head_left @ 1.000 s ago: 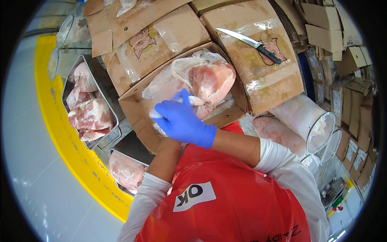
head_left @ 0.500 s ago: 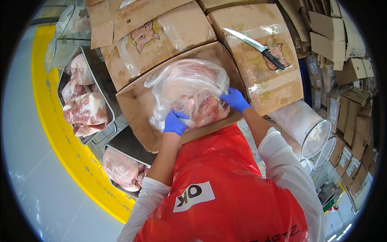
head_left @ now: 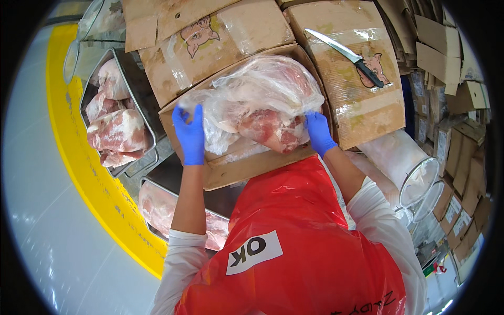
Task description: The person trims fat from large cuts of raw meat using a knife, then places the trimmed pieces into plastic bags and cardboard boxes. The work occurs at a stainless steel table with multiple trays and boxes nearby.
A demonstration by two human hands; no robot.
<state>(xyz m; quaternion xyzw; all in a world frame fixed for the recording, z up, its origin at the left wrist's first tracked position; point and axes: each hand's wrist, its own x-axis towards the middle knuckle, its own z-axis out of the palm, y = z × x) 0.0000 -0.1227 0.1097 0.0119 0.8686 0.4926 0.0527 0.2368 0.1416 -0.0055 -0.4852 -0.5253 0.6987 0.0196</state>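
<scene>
A large piece of raw meat [head_left: 275, 128] lies in an open cardboard box [head_left: 231, 176], partly covered by a clear plastic bag [head_left: 252, 73]. At the left end of the box is my left hand [head_left: 190, 139] in a blue glove, thumb and fingers apart, beside the loose edge of the plastic. On the right, my blue-gloved right hand [head_left: 320, 134] grips the plastic bag against the side of the meat; its fingertips are partly hidden.
A knife [head_left: 346, 58] with a black handle rests on a closed carton [head_left: 362, 110] at the right. Another closed carton [head_left: 226, 44] stands behind the box. Metal trays [head_left: 152, 126] of meat are on the left, and stacked cardboard [head_left: 438, 47] is at the far right.
My left hand has moved left and away from the meat, and the plastic spreads farther left. More bare meat shows at the front. My right hand stays at the meat's right side.
</scene>
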